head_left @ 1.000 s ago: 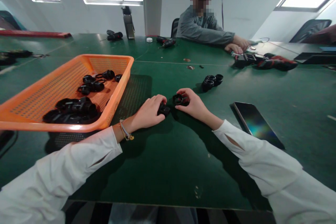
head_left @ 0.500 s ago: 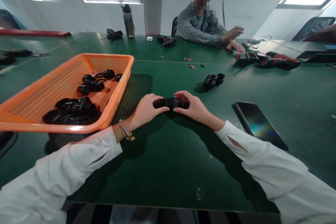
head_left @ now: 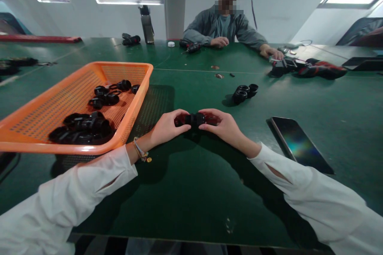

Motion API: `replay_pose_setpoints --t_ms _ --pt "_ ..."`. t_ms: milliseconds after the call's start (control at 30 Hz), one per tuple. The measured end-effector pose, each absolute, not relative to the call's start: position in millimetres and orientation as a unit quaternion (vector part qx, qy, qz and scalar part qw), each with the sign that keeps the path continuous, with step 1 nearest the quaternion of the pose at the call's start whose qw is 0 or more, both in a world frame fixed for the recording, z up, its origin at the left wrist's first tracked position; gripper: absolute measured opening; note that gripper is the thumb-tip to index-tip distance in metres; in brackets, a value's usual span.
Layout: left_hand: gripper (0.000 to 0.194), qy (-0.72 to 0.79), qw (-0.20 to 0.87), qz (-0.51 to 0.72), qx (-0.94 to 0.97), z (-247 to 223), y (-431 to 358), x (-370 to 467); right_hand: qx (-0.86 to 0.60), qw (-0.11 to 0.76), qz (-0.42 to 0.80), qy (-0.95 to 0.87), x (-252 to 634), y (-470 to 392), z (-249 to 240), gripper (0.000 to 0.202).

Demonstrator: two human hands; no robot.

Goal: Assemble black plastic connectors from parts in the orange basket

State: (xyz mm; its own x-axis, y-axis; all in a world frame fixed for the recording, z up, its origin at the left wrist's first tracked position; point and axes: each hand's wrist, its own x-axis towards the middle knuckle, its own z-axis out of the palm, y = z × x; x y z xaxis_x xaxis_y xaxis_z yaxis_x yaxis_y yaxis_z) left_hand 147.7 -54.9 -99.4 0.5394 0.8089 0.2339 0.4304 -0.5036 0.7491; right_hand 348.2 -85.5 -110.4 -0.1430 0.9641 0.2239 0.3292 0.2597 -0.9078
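Note:
Between both hands lies a short black cylindrical plastic part (head_left: pixel 195 119), held level just above or on the green table. My left hand (head_left: pixel 169 126) is closed round its left end, thumb in front and fingers behind. Gripping the right end in the same way is my right hand (head_left: pixel 223 124). Fingers cover both ends of the part, so their shape is hidden. Past my right hand, a small group of black ring-like parts (head_left: pixel 241 94) stands on the table. More black plastic parts (head_left: pixel 85 127) lie in the orange basket to my left.
The orange perforated basket (head_left: pixel 139 101) stands left of my left forearm. A phone (head_left: pixel 301 143) lies by my right forearm. Across the table (head_left: pixel 185 191) sits a person in a grey jacket (head_left: pixel 209 24). Power drills (head_left: pixel 131 39) and a bottle (head_left: pixel 146 26) are at the far side.
My hands have shifted slightly, and more of the black part's middle shows between them. The person opposite has moved their hands apart, one now resting further left on the table.

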Motion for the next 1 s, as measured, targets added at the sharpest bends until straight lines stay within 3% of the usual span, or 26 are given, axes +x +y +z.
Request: replay_pose_setpoints --t_ms 567,833,1000 --pt "0.025 0.407 0.286 0.272 0.823 -99.7 -68.8 138.2 -0.481 0.401 0.396 -0.672 341.9 -97.7 -106.1 0.047" --pt "0.020 0.413 0.204 0.274 0.844 -102.2 -68.2 138.3 -0.498 0.369 0.344 -0.706 342.6 -97.7 -101.8 0.031" --pt "0.017 0.428 0.191 0.262 0.843 -100.8 -69.3 139.1 -0.505 0.335 0.316 -0.730 345.1 -96.7 -104.0 0.049"
